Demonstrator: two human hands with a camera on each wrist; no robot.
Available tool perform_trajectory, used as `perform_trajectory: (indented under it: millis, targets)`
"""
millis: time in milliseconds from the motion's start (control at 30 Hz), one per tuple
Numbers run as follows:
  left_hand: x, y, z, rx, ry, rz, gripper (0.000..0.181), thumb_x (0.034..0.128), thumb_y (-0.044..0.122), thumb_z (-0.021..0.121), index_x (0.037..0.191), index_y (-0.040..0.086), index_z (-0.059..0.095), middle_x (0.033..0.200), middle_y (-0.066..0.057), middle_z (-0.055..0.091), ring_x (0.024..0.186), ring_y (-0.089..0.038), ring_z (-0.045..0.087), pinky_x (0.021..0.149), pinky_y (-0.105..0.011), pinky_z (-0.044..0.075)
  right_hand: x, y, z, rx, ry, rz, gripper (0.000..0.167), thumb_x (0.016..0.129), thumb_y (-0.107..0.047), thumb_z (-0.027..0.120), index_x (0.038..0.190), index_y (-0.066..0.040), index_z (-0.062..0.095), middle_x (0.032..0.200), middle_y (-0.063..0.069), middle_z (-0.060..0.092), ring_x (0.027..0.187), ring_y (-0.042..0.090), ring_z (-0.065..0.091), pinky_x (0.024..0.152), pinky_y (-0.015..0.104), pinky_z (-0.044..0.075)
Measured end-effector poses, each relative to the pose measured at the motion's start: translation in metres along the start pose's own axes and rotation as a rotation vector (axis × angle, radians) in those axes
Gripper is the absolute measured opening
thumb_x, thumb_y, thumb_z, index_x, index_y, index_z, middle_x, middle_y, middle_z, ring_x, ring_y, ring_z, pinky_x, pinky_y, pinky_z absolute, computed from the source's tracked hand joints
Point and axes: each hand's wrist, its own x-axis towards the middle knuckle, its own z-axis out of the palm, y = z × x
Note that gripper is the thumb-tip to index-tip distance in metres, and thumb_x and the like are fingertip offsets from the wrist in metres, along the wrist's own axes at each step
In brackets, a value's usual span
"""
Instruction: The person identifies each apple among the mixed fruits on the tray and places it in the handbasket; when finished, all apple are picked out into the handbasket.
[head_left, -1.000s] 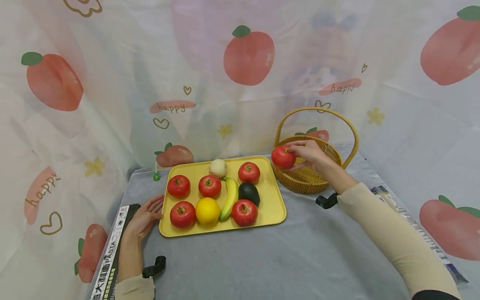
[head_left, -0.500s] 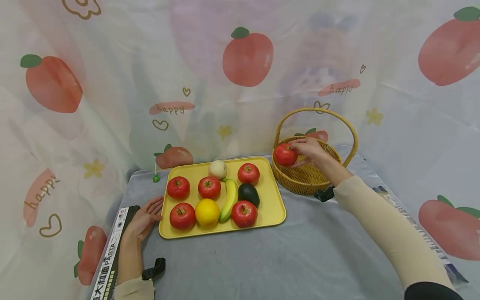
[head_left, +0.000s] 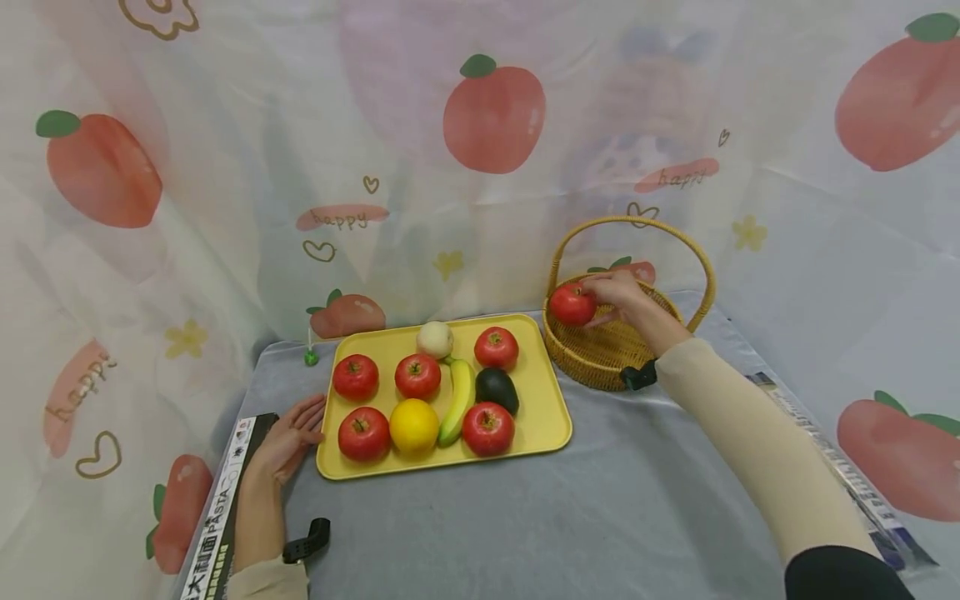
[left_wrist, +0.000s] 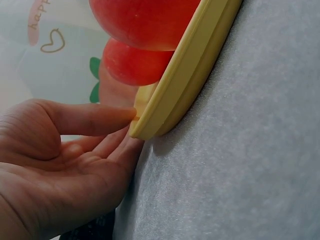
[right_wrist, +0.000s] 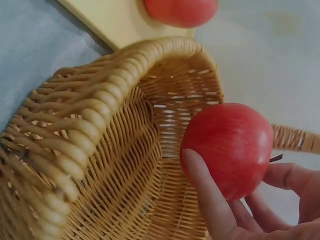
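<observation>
Grey cloth (head_left: 540, 525) lies under yellow tray (head_left: 546, 417) and wicker basket (head_left: 588, 367), the latter upright just beside the tray's right end. Left hand (head_left: 288, 435) is relaxed, fingers extended, thumb touching the tray's left rim. Right hand (head_left: 621, 294) grips a red apple (head_left: 572, 305) between thumb and fingers at the basket's mouth, toward its left side. Five similar apples (head_left: 488, 428) sit on the tray.

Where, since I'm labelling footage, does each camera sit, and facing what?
Head: on the head, facing forward and down over the yellow rectangular tray; left hand, right hand and beige sleeves show.
Left wrist: on that wrist, facing the tray's rim; only the left hand shows.
Right wrist: on that wrist, looking into the brown woven basket; right hand only, holding a round red fruit.
Head and right wrist share that fruit.
</observation>
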Motion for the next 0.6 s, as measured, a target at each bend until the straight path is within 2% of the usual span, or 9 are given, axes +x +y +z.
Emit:
perform_trajectory:
  millis: [167, 267, 400, 600]
  targets:
    - [-0.001, 0.001, 0.001, 0.000, 0.002, -0.009, 0.085, 0.0911, -0.022, 0.047, 0.166, 0.001, 0.013, 0.173, -0.017, 0.016, 0.160, -0.029, 0.015, 0.110, -0.020, 0.041, 0.009, 0.000, 0.000, 0.024, 0.053, 0.017, 0.056, 0.101, -0.013, 0.062, 0.153, 0.002, 0.048, 0.162, 0.026, 0.034, 0.145, 0.047, 0.040, 0.093, 0.063, 0.054]
    - [-0.002, 0.001, -0.001, -0.006, 0.003, -0.006, 0.086, 0.0913, -0.022, 0.047, 0.166, 0.001, 0.013, 0.173, -0.016, 0.015, 0.160, -0.028, 0.014, 0.111, -0.020, 0.041, 0.016, 0.000, 0.002, 0.038, 0.072, 0.023, 0.056, 0.100, -0.012, 0.063, 0.151, 0.004, 0.049, 0.163, 0.025, 0.033, 0.146, 0.047, 0.038, 0.094, 0.065, 0.054]
    - [-0.002, 0.002, -0.002, 0.000, 0.004, -0.005, 0.085, 0.0916, -0.021, 0.048, 0.166, 0.001, 0.013, 0.173, -0.016, 0.016, 0.160, -0.029, 0.015, 0.112, -0.022, 0.041, 0.023, 0.002, 0.001, 0.060, 0.058, 0.035, 0.056, 0.100, -0.009, 0.060, 0.153, 0.004, 0.046, 0.165, 0.025, 0.027, 0.148, 0.048, 0.034, 0.098, 0.066, 0.051]
    - [0.000, 0.001, 0.000, 0.009, -0.004, -0.003, 0.085, 0.0914, -0.021, 0.048, 0.166, 0.000, 0.014, 0.173, -0.017, 0.016, 0.160, -0.029, 0.016, 0.113, -0.023, 0.039, 0.029, 0.010, -0.002, 0.066, 0.088, 0.056, 0.054, 0.099, -0.009, 0.060, 0.149, 0.006, 0.046, 0.163, 0.027, 0.027, 0.146, 0.049, 0.037, 0.099, 0.065, 0.051]
